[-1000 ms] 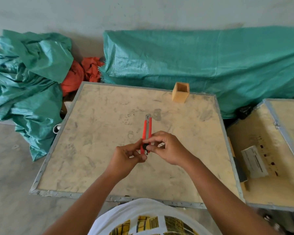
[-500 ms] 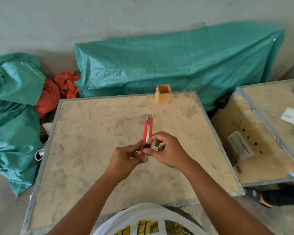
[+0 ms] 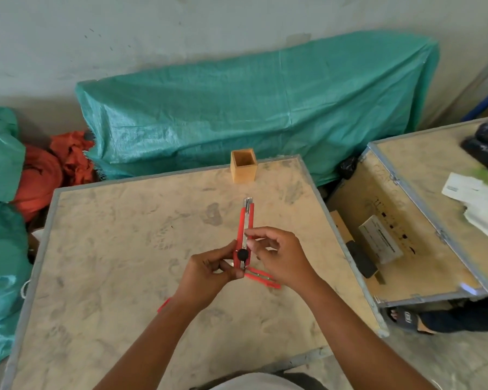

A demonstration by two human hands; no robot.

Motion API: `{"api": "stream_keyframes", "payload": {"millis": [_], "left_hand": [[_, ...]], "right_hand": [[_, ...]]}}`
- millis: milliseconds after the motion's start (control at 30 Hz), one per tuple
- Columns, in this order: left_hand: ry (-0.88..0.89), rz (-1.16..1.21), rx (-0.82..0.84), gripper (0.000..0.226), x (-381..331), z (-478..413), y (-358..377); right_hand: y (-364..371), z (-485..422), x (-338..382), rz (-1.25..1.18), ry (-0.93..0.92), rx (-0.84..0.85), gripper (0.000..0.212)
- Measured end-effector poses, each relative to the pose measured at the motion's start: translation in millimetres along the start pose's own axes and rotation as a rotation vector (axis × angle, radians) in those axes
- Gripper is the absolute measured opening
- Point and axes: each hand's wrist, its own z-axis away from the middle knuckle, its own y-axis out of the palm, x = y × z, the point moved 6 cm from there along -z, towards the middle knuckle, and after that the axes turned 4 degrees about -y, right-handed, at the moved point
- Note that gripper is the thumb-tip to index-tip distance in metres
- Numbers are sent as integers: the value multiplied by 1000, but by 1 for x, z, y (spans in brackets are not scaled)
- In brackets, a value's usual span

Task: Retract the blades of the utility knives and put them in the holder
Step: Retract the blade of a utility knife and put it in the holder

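A red utility knife with a black round knob is held upright over the middle of the wooden table top. My left hand pinches its lower end, and my right hand grips its side just above the knob. Only a short metal tip shows at its top end. A second red knife lies flat on the table under my right hand, partly hidden. A small red piece peeks out beside my left forearm. The square wooden holder stands open at the table's far edge.
Green tarpaulin covers bulky things behind the table and at the left. Orange cloth lies at the back left. A second wooden crate with papers and a black object stands at the right, and a sandalled foot is below it.
The view has shifted, so the table and holder sit further right. My right-hand fingers have moved up off the black knob, which now shows. A second knife is now visible under my right hand.
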Motion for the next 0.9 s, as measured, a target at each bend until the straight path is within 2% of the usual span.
{"api": "stream_keyframes", "payload": {"millis": [167, 400, 700, 900], "left_hand": [[47, -96, -39, 63, -15, -57, 13], [204, -283, -49, 61, -53, -172, 16], [80, -270, -117, 61, -52, -318, -3], [-66, -495, -98, 85, -14, -374, -5]], "right_hand": [[-29, -62, -4, 33, -9, 8, 28], [-65, -179, -6, 90, -85, 3, 28], [-73, -329, -35, 77, -142, -65, 26], [-59, -370, -71, 299, -287, -147, 24]]}}
